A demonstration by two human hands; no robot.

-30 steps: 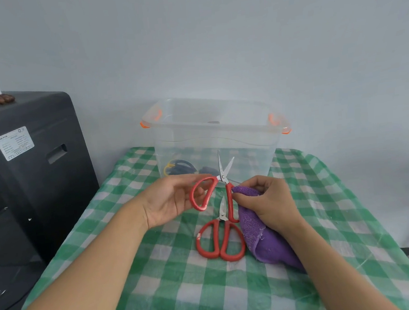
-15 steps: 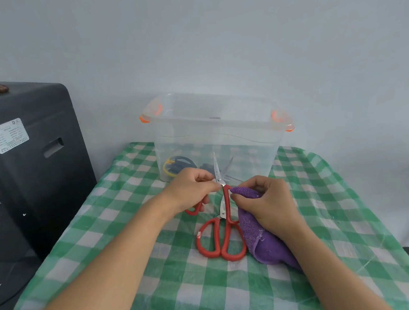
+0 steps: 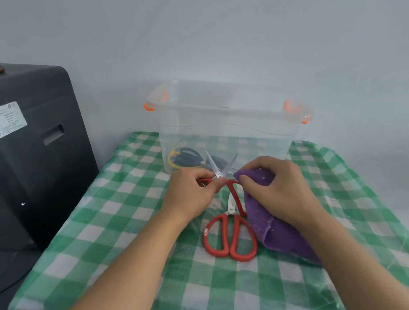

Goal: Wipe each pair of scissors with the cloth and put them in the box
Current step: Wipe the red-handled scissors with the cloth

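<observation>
My left hand (image 3: 192,193) pinches a small pair of red-handled scissors (image 3: 221,172) near the pivot, blades spread and pointing up towards the box. My right hand (image 3: 273,188) grips a purple cloth (image 3: 268,223), its top corner close to the scissors' right handle. A second, larger pair of red scissors (image 3: 230,236) lies flat on the table below my hands, partly beside the cloth. The clear plastic box (image 3: 227,118) with orange clips stands behind, holding dark scissors with a yellow-rimmed handle (image 3: 185,157).
The table wears a green and white checked cloth (image 3: 121,236). A black machine (image 3: 24,145) with a white label stands left of the table. A plain wall is behind the box.
My left hand turned palm down and shifted its hold from the handle loop to the scissors' pivot. The right hand and cloth stayed put; the view moved closer.
</observation>
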